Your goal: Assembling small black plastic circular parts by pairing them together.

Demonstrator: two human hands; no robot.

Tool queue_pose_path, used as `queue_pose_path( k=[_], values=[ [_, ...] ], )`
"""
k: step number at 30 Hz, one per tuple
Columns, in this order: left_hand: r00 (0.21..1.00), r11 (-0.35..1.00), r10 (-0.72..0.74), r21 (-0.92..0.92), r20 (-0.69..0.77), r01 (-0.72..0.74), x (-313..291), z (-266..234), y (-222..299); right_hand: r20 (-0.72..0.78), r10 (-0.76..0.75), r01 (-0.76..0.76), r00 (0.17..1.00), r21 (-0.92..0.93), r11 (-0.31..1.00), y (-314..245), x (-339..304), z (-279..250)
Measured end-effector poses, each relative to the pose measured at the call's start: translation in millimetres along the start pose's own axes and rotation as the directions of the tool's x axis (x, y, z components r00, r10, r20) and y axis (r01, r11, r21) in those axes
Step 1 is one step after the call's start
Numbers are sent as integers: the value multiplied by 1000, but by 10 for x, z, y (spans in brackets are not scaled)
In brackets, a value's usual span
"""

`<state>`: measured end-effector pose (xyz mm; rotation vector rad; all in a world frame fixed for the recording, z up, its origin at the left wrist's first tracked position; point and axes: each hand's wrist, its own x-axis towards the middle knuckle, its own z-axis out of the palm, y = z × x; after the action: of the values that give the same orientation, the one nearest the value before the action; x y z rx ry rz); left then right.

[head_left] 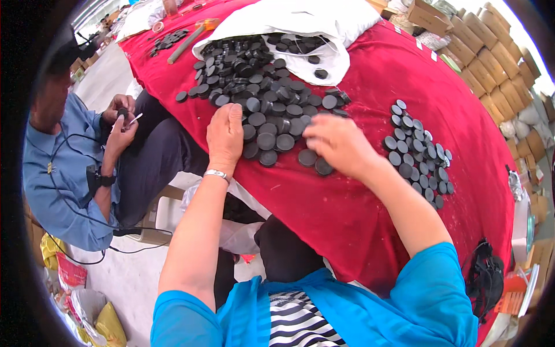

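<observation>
Black round discs [266, 140], like flat caps, lie heaped on a red cloth [341, 202] and spill from the mouth of a white sack [324, 20]. My left hand [225, 136] rests against the near left side of the heap, fingers stretched out along it, with no disc seen in it. At the heap's right side is my right hand [335, 141], its fingers bent down among the discs and smeared by motion. Whether it grips one is hidden. Two loose discs [307, 157] lie just below its fingertips.
A separate group of black discs [417, 153] lies to the right. A hammer-like tool [188, 43] and a small disc pile [169, 40] are at the far left. Another person [75, 156] sits on the left, holding a disc and a thin white tool. Stacked cartons [480, 52] stand beyond.
</observation>
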<state>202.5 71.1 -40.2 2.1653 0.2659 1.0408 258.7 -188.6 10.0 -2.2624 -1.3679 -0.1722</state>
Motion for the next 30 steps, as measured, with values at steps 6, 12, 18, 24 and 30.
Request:
queue_pose_path(
  k=[6,12,18,24,30],
  values=[
    [999,1000,-30,2,33,30,11,-3,41,-163,484,-505,860,-133,853,867,436,-62],
    [998,998,-61,-3,7,61,-5,-21,23,-170,241,-241,955,20,970,385,475,154],
    [999,999,-46,9,5,46,-4,-29,19,-223,276,-187,935,352,917,73,340,-117],
    [995,994,-100,34,30,99,2,-47,78,-93,-21,12,995,-104,994,-413,186,268],
    [993,993,-100,-74,-68,95,-17,-33,9,-89,-130,118,988,-129,985,-663,-19,402]
  ],
)
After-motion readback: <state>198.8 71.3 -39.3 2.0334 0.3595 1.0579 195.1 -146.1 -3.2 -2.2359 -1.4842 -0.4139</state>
